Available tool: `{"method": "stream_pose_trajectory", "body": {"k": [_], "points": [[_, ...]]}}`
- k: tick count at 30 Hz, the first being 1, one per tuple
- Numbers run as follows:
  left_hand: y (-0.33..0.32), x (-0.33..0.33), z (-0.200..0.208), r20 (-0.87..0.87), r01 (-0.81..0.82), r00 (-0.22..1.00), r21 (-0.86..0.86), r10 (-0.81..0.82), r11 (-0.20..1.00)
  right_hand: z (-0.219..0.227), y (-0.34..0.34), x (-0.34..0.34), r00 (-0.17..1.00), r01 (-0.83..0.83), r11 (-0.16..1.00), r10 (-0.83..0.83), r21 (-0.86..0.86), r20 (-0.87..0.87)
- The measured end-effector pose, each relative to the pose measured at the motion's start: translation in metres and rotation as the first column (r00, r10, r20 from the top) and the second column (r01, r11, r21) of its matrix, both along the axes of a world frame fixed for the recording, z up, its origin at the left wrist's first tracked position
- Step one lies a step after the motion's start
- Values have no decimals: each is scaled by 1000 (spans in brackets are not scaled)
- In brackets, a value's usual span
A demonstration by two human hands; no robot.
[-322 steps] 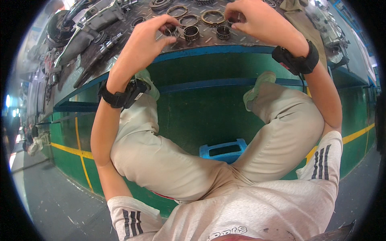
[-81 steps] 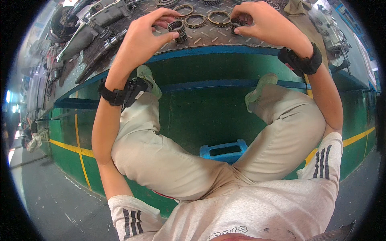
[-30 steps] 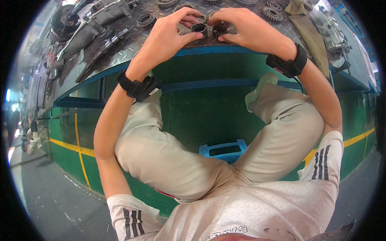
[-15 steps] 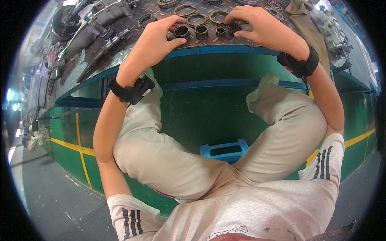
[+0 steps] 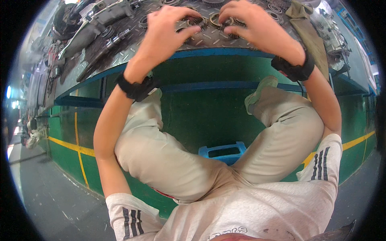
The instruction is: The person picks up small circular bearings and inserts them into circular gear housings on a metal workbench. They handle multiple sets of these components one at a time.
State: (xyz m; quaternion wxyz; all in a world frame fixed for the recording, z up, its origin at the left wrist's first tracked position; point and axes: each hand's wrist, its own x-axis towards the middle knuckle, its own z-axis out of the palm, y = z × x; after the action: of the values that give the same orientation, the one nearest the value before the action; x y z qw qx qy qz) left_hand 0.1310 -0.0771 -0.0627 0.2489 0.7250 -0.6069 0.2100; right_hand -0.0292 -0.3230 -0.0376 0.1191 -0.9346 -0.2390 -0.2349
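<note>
Above the near edge of the metal-topped bench, my left hand (image 5: 171,25) curves its thumb and fingers around dark, ring-shaped roller bearings (image 5: 194,23). Partly covered by those fingers, their exact number cannot be made out. Opposite it, my right hand (image 5: 250,21) is closed around another dark bearing (image 5: 230,23), its thumb on the near side and fingertips on the far side. A brass-coloured ring (image 5: 214,19) lies on the bench between the two hands. Both wrists carry black strapped devices.
Left of my hands lie a splined shaft (image 5: 114,41) and a grey cast housing (image 5: 94,27). A dark ring (image 5: 143,21) and stacked rings (image 5: 275,14) flank them. An olive cloth (image 5: 309,30) and a metal assembly (image 5: 331,34) sit at the right. Below is a blue stool (image 5: 222,152).
Both hands have shifted slightly away from me, the left also to the right. The small bearings that stood in a row near the bench edge have left those spots and are bunched by my fingers.
</note>
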Motion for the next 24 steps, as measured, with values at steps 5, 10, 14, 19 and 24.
{"method": "stream_pose_trajectory", "body": {"k": [5,10,14,19,24], "points": [[24,1,26,-137,-50,990,-36,45,998,20,-2,-12,972,228,964,-216,137,-93],[27,6,8,-234,-29,970,132,60,991,-7,-13,-7,932,267,964,-259,-3,-253],[26,4,12,-283,-28,956,188,82,982,-21,-16,-2,957,258,966,-251,28,-147],[25,5,10,-236,-2,971,159,40,987,-21,-12,-2,959,246,969,-240,22,-153],[23,2,6,-294,43,956,180,12,983,-20,-12,-2,947,270,963,-264,8,-184]]}}
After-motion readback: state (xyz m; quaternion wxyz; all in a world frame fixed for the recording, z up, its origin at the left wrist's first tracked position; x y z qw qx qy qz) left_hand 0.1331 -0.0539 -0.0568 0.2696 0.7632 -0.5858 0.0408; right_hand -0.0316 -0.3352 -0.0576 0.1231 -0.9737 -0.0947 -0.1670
